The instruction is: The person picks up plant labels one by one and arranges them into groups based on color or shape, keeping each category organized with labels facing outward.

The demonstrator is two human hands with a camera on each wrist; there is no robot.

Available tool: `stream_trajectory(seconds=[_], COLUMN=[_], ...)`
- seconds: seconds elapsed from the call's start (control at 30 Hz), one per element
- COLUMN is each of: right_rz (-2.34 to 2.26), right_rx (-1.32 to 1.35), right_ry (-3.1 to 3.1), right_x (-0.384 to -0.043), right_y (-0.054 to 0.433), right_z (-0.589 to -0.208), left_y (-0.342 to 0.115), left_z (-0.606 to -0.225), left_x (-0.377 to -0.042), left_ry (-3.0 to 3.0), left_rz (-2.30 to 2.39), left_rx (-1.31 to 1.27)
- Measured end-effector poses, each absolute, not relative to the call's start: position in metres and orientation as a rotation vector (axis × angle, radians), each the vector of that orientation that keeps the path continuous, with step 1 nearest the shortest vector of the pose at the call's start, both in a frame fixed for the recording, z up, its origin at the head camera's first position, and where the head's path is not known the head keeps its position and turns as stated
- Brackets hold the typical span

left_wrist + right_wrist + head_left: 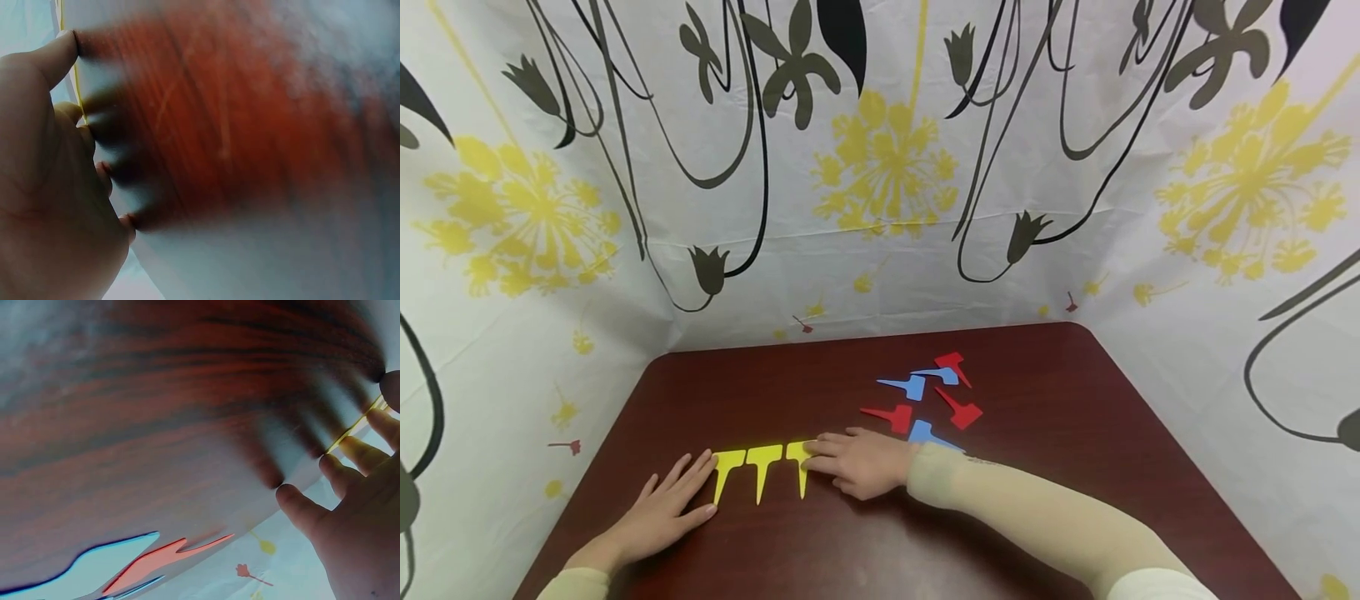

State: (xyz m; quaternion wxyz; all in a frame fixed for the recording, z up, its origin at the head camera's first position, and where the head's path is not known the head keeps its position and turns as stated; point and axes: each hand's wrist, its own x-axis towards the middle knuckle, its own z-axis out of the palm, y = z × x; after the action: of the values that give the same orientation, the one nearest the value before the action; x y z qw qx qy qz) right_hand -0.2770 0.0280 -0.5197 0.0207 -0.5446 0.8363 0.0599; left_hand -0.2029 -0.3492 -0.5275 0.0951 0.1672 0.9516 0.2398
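Three yellow T-shaped plant labels lie side by side in a row on the dark table: a left one [727, 467], a middle one [763, 467] and a right one [795, 451]. My left hand [658, 515] lies with fingers straight, fingertips touching the left label's edge. My right hand [868, 463] rests its fingertips on the right label, covering part of it. In the left wrist view the fingers [59, 59] of that hand press on the tabletop beside a thin yellow edge. Fingertips of the right hand [356, 506] touch the table and a yellow strip in the right wrist view.
Beyond the right hand lie red labels [891, 417] and blue labels [913, 387], loosely scattered, some overlapping. A blue label [928, 433] is partly behind the right sleeve. The brown table [775, 383] meets patterned fabric walls [880, 283] at its back and sides.
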Motion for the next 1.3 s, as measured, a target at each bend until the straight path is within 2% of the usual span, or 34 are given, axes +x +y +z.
stream_trajectory(seconds=[0.83, 1.1, 1.3], right_rz=[0.121, 0.007, 0.004], right_rx=[-1.646, -1.564, -1.515], right_ry=[2.602, 2.664, 2.701], right_x=[-0.279, -0.286, -0.291], right_y=[0.024, 0.04, 0.059], right_z=[-0.523, -0.512, -0.51], left_y=[-0.351, -0.352, -0.336], left_z=[-0.527, -0.52, -0.512], left_x=[-0.201, -0.211, -0.218], left_ry=[2.831, 2.868, 2.888], left_rz=[0.775, 0.771, 0.775], left_rx=[0.504, 0.525, 0.582])
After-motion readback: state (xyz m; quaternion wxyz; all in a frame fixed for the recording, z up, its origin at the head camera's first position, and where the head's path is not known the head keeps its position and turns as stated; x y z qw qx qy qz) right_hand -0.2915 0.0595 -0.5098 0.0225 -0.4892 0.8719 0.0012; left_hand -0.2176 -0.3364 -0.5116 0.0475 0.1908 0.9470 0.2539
